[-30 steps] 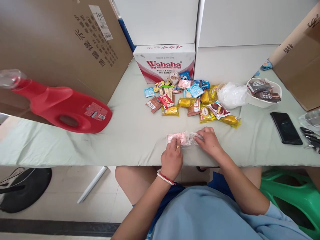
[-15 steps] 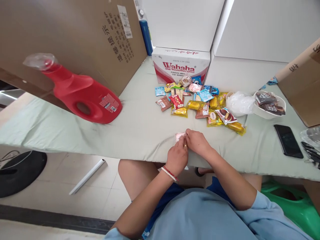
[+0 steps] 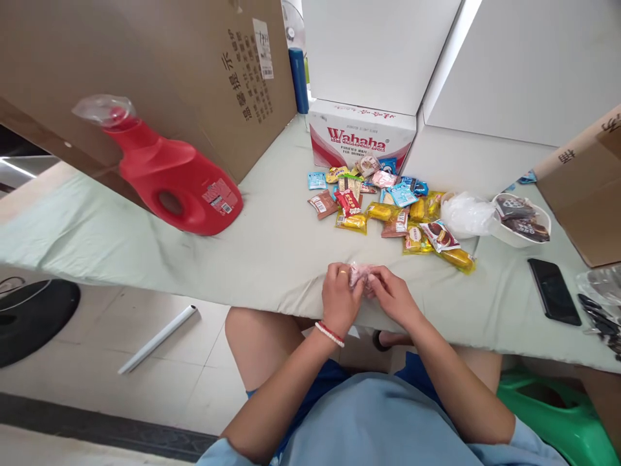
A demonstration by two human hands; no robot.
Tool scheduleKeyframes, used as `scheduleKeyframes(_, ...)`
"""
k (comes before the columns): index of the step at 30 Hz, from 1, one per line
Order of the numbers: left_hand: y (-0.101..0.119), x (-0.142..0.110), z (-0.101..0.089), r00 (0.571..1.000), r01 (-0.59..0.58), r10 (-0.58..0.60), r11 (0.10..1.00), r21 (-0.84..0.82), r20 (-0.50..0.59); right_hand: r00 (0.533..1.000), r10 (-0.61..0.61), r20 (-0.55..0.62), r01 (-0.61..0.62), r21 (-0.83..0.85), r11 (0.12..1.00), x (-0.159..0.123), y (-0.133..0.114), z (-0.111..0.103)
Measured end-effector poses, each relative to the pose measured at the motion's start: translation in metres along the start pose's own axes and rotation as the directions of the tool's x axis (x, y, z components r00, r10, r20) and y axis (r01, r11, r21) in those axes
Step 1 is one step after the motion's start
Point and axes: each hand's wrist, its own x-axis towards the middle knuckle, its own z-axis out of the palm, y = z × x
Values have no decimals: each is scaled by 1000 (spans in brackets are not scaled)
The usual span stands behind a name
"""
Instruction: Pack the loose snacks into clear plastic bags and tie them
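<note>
Near the table's front edge, my left hand [image 3: 341,294] and my right hand [image 3: 392,294] pinch a small pinkish, clear-wrapped snack packet [image 3: 359,273] between them. Fingers cover much of it, so its contents and whether its wrapper is torn cannot be made out. Beyond the hands lies a loose pile of wrapped snacks: yellow-wrapped cakes [image 3: 352,221], a red packet [image 3: 347,202], brown packets [image 3: 322,204], light blue packets [image 3: 402,193] and a white-and-brown pie packet [image 3: 439,235].
A red detergent jug [image 3: 194,175] stands at the left by a large cardboard box [image 3: 184,77]. Behind the snacks is a Wahaha carton [image 3: 361,137]. To the right are a crumpled plastic bag [image 3: 466,213], a white bowl [image 3: 521,241] with dark packets, and a black phone [image 3: 554,291].
Both hands have shifted their grip on the packet: they now sit slightly farther apart, with it bunched between the fingers. The camera view has tilted a little.
</note>
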Motion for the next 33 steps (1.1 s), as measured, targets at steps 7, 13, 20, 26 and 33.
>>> scheduleKeyframes(7, 40, -45, 4, 814, -571, 563, 821, 16, 140, 982, 189, 1, -138, 686, 715, -43, 20, -15)
scheduleKeyframes(13, 34, -38, 0, 687, -647, 687, 727, -230, 239, 966, 229, -122, -125, 553, 824, -54, 43, -39)
scheduleKeyframes(20, -35, -7, -10, 904, -426, 417, 875, 231, 91, 756, 85, -650, 69, 207, 976, -43, 63, -213)
scheduleKeyframes(26, -31, -12, 2, 882, -451, 460, 756, 475, 107, 354, 265, -897, -8, 280, 960, 18, 71, -402)
scheduleKeyframes(33, -31, -10, 4, 883, -448, 454, 746, 492, 117, 451, 77, -889, -199, -16, 980, 88, 75, -457)
